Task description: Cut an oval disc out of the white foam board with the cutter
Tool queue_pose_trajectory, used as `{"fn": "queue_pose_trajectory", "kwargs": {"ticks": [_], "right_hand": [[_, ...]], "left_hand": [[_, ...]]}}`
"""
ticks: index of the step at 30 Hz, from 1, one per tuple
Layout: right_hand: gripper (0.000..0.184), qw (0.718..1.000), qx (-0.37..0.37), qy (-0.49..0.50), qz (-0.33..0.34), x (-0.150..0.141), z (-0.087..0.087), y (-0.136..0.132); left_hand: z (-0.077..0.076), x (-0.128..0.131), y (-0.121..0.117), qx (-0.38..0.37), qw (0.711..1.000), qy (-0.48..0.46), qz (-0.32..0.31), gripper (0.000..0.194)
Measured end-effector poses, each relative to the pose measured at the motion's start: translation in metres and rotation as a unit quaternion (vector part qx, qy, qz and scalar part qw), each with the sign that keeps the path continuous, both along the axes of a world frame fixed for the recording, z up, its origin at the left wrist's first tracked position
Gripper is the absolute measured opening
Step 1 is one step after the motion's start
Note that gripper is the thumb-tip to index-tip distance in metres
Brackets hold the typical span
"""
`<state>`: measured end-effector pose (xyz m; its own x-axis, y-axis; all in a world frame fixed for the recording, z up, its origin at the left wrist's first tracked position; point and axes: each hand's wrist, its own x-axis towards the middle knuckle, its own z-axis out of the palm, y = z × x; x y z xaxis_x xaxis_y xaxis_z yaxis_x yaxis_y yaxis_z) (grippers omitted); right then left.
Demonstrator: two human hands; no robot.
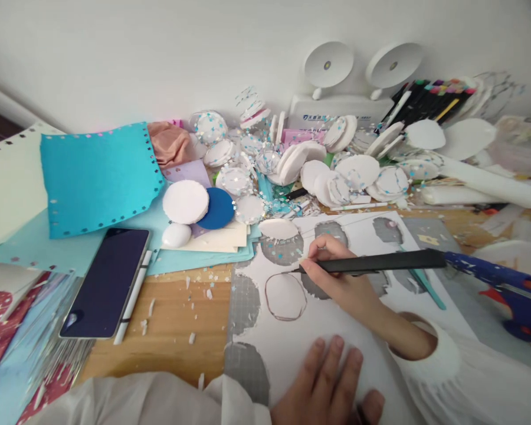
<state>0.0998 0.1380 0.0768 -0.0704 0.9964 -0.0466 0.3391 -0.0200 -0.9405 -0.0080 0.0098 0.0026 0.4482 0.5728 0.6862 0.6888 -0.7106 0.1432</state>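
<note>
My right hand (336,277) is closed round a long black pen-like tool (380,262), its tip touching a white foam sheet (292,348) beside a drawn circle (285,296). The sheet has several round holes cut out of it. My left hand (331,383) lies flat on the sheet's near edge, fingers stretched out, holding nothing. A white foam disc (278,228) lies just above the pen tip.
A heap of white foam discs (331,165) fills the back of the wooden desk. A phone (107,281) and white pen (133,304) lie at left beside turquoise felt (92,177). A blue glue gun (504,289) lies at right. A grey cutting mat (243,301) lies under the sheet.
</note>
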Motion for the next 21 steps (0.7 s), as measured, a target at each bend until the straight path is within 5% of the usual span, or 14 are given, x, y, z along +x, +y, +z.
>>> {"fn": "queue_pose_trajectory", "kwargs": {"ticks": [10, 15, 21], "right_hand": [[0.015, 0.981, 0.124, -0.139, 0.059, 0.008, 0.008, 0.001], [0.013, 0.984, 0.103, -0.107, 0.096, 0.015, 0.003, 0.006], [0.011, 0.998, 0.028, -0.012, 0.047, 0.015, 0.003, 0.007]], "left_hand": [[0.012, -0.011, 0.007, -0.007, 0.997, 0.039, -0.064, 0.029], [0.015, -0.016, 0.008, -0.009, 0.995, 0.06, -0.085, 0.031], [0.009, -0.009, 0.005, 0.014, 0.998, 0.03, -0.061, 0.03]]}}
